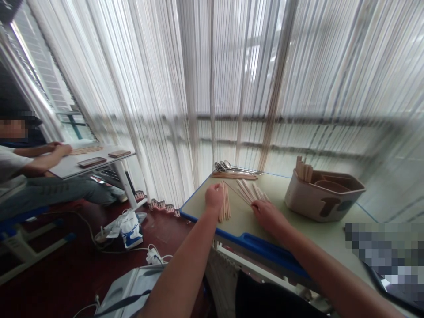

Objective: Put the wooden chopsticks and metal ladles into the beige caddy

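My right hand is closed around a fan of pale wooden chopsticks over the table. One chopstick slants out of the fan to the left, its far end at my left hand. The left fingers are pinched together at that end, and the fingertips are partly hidden. Just right of the left hand, a row of chopsticks lies side by side on the tabletop. Farther back lie metal spoons and a slotted ladle, with more wooden chopsticks in front of them.
A beige divided utensil holder with wooden sticks in it stands at the right. The table has a blue edge, and a curtain hangs behind it. Left, another person sits at a white table. Cables and a white bag lie on the floor.
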Available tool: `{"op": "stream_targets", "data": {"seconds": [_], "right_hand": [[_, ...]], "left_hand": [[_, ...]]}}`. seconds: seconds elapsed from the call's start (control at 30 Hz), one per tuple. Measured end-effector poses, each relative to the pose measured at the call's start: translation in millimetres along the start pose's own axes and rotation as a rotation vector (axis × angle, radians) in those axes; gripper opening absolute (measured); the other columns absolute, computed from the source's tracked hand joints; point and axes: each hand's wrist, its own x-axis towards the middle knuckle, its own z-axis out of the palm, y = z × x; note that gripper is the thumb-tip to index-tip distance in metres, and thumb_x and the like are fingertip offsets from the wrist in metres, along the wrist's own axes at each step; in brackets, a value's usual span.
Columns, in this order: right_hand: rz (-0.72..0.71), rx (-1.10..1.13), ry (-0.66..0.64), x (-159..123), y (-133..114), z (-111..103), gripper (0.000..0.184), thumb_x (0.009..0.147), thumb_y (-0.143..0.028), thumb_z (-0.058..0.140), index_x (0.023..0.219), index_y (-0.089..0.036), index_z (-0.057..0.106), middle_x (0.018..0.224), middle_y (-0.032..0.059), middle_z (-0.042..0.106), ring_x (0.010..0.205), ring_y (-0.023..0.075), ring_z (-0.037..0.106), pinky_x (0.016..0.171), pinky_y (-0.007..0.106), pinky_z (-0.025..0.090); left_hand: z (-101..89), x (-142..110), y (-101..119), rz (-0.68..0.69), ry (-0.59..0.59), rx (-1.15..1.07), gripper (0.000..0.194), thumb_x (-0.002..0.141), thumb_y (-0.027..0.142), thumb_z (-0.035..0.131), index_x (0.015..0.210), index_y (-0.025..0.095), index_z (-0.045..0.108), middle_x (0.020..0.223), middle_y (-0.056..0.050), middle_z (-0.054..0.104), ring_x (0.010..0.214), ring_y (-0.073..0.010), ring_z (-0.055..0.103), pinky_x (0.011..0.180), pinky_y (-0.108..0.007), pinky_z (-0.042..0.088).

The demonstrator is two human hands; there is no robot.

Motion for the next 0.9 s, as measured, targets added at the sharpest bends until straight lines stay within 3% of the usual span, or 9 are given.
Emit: {"op": "stream_targets", "data": {"seconds": [0.53,0.73,0.9], "right_hand": [[-0.101,-0.014,-0.070,-4.0,2.5,2.8,0.033,0.090,-0.020,0.033,0.100,-0.016,0.063,0.104,0.0097,0.062,0.103,0.0209,0.052,0.090,0.032,0.037],[-0.052,-0.006,-0.052,-3.4,6.4,0.8,0.031,0.089,-0.018,0.033,0.100,-0.016,0.062,0.104,0.0112,0.061,0.103,0.0210,0.051,0.088,0.033,0.037],[-0.013,0.020,-0.043,-1.2,12.0,1.2,0.029,0.088,-0.018,0.034,0.098,-0.016,0.061,0.105,0.0121,0.061,0.105,0.0218,0.050,0.089,0.033,0.037]], "left_hand": [[0.8,4.0,-2.1,-0.082,0.026,-0.139,0.023,0.076,0.032,0.056,0.078,0.012,0.068,0.076,-0.008,0.070,0.072,-0.0181,0.064,0.072,-0.030,0.049],[2.9,7.3,-8.5,-0.057,0.102,-0.160,0.017,0.073,0.020,0.058,0.086,0.012,0.064,0.084,-0.008,0.069,0.077,-0.0158,0.064,0.074,-0.028,0.050],[0.9,5.1,-4.1,-0.043,0.057,-0.174,0.013,0.074,0.013,0.053,0.082,0.014,0.064,0.074,-0.003,0.068,0.068,-0.0132,0.065,0.070,-0.026,0.051]]}}
